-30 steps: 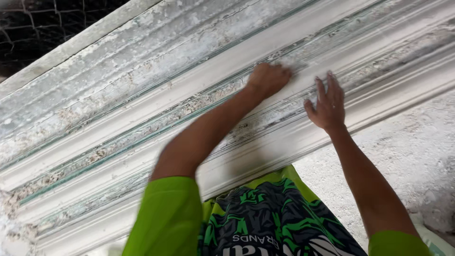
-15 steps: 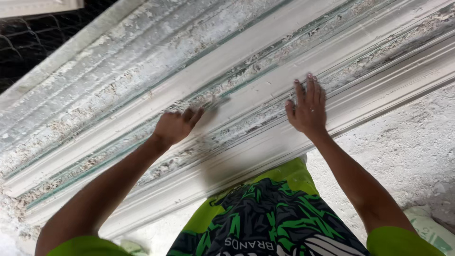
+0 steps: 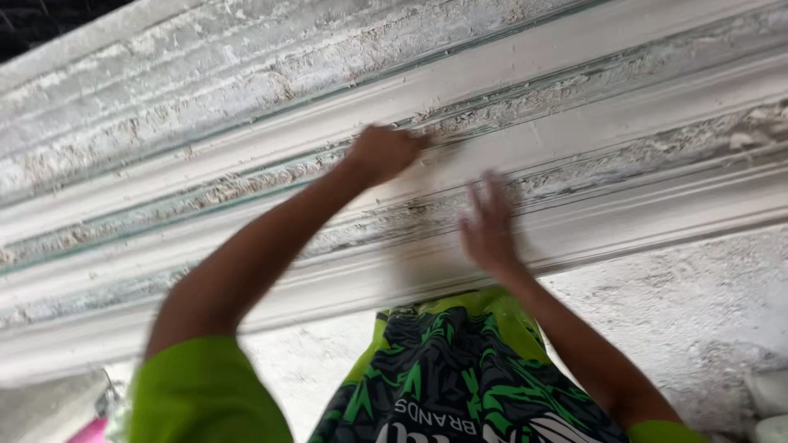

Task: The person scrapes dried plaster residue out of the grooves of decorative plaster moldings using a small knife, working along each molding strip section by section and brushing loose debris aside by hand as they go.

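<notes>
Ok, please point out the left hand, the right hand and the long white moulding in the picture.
left hand (image 3: 384, 152): head view, on the back of the hand, blurred.
right hand (image 3: 490, 230): head view, on the back of the hand, fingers spread.
long white moulding (image 3: 246, 152): head view, on a smooth raised band left of the hands.

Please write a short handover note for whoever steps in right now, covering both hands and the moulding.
Left hand: loosely closed, pressed on an upper ridge of the long white plaster moulding; whether it holds a tool cannot be told, the picture is blurred.
Right hand: open, fingers spread, flat on a lower band of the same moulding.
Moulding: lies slantwise across the crusted white bench, in front of the person.
Done: the raised bands look smooth.
Left: the grooves between them show rough, flaky residue.
</notes>
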